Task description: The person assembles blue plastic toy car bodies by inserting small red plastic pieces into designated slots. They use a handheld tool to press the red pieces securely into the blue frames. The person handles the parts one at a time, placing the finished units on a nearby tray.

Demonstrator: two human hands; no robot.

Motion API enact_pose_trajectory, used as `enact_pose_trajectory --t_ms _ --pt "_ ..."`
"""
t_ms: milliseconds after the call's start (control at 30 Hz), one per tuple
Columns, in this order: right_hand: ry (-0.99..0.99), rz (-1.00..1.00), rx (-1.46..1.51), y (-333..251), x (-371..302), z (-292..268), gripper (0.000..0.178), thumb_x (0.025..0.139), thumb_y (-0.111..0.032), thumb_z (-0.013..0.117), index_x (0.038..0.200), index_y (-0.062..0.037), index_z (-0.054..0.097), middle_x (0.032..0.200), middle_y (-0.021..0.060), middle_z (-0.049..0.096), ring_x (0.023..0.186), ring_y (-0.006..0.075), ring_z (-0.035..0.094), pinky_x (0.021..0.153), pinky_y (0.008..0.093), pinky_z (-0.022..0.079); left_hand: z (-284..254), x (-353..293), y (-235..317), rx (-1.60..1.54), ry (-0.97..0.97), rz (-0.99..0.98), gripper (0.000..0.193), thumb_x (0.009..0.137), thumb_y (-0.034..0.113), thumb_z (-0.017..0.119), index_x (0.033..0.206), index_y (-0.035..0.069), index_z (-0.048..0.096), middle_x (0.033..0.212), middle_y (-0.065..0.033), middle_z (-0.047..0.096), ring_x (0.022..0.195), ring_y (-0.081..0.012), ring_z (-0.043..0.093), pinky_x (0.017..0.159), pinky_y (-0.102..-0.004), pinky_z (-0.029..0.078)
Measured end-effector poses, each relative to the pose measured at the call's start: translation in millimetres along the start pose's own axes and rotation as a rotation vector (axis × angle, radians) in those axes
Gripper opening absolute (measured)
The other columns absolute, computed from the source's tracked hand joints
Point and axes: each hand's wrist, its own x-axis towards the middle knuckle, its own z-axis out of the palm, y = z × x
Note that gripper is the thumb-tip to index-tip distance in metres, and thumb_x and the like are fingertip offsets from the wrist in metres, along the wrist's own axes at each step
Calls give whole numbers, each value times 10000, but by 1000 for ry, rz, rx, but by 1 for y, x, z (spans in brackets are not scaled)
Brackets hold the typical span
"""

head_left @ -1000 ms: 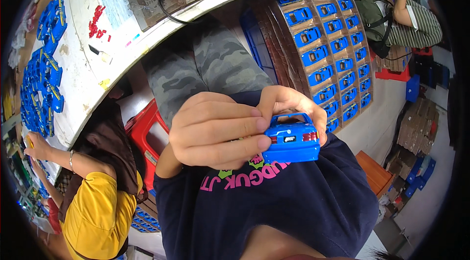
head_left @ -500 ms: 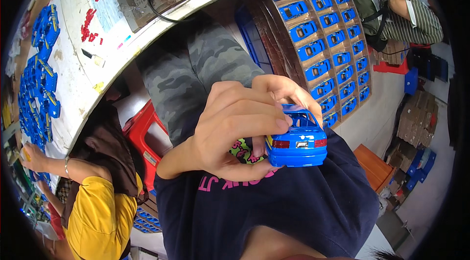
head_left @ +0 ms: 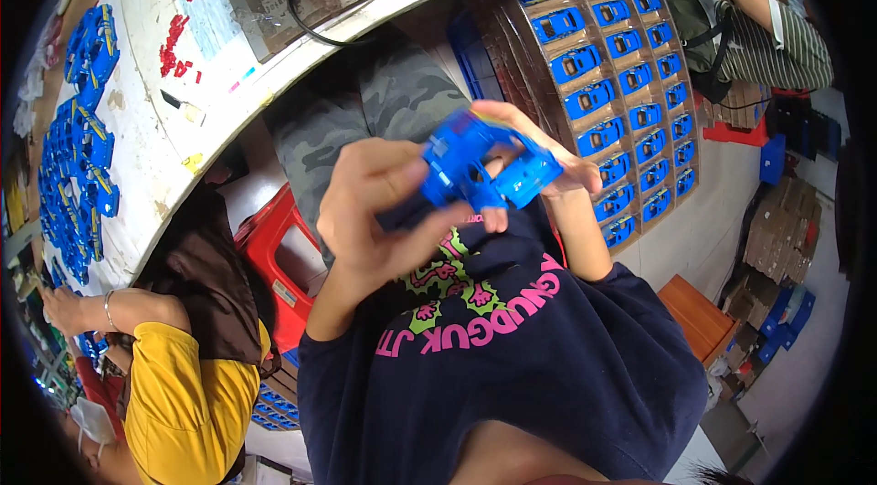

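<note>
A blue plastic toy car body (head_left: 521,176) with open window holes hangs in front of my chest, tilted and partly blurred. My right hand (head_left: 557,161) wraps round its far side, with fingertips showing under the near edge. My left hand (head_left: 365,211) is at the car's left end, its thumb and fingers closed about that end and smeared by motion.
A curved white table (head_left: 219,110) bears several blue car bodies (head_left: 78,174), small red parts (head_left: 174,42) and a metal plate (head_left: 265,10). Trays of blue cars (head_left: 630,74) stack at right. A co-worker in a yellow sleeve (head_left: 183,384) sits left beside a red stool (head_left: 283,257).
The car body has moved up and left, away from my chest, and turned, so its rear with red lights no longer faces me. Both hands moved with it.
</note>
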Motion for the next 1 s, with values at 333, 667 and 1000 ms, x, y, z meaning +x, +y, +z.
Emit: enact_pose_trajectory --t_ms 333,667,1000 --pt "484 -131 -444 -2 20 -15 707 713 -76 592 1269 -1 162 994 179 523 591 220 576 490 298 472 29 -31 -36 -66 145 -603 328 750 38 595 1016 -21 414 790 -83 559 734 -119 535 677 -234 402" --pt "647 -369 -784 -25 61 -2 396 714 -69 637 1049 8 441 767 40 563 597 82 534 506 191 437 25 6 -29 -328 176 -707 461 854 319 371 1145 -39 370 763 -44 476 656 -78 440 622 -198 338" --pt "651 -562 -1239 -50 83 8 419 632 -117 720 972 5 508 746 0 559 697 41 509 603 189 417 28 37 -45 -520 235 -740 596 843 430 243 1130 -75 376 689 -21 377 622 -88 318 560 -208 255"
